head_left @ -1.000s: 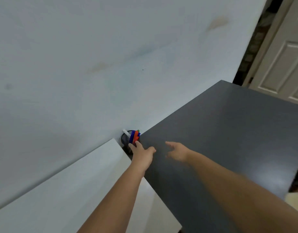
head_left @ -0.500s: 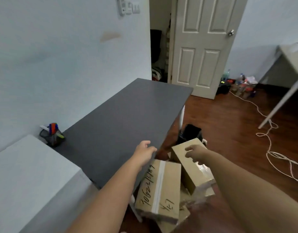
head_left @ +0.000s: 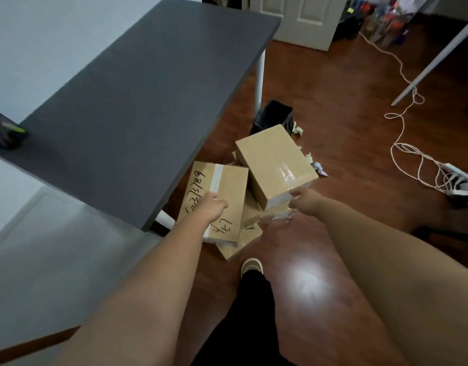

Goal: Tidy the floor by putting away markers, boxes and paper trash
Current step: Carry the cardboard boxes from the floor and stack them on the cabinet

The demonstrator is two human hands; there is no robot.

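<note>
A: Where do the boxes lie from the hands?

B: Ahead and below, on the brown wooden floor [head_left: 333, 107] beside the dark grey worktop [head_left: 148, 88]. The flat brown cardboard box with black handwriting and a white tape strip [head_left: 222, 191] lies under the left hand [head_left: 214, 207], with its long axis running away from the person. The taller plain brown cardboard box [head_left: 275, 162] sits tilted on the pile, its near corner at the right hand [head_left: 304, 200].

A: Which hand is nearer?

B: Each is at its own box, so I judge a lift with both hands.

A: And the pose?

B: Both arms are stretched forward and down. The left hand seems loosely curled over the box, not clamped. The right hand is blurred at the corner – I cannot tell if it grips.

A: Other things?

B: White crumpled paper scraps [head_left: 316, 165] lie near the black bin [head_left: 273, 116], well apart from both hands.
</note>
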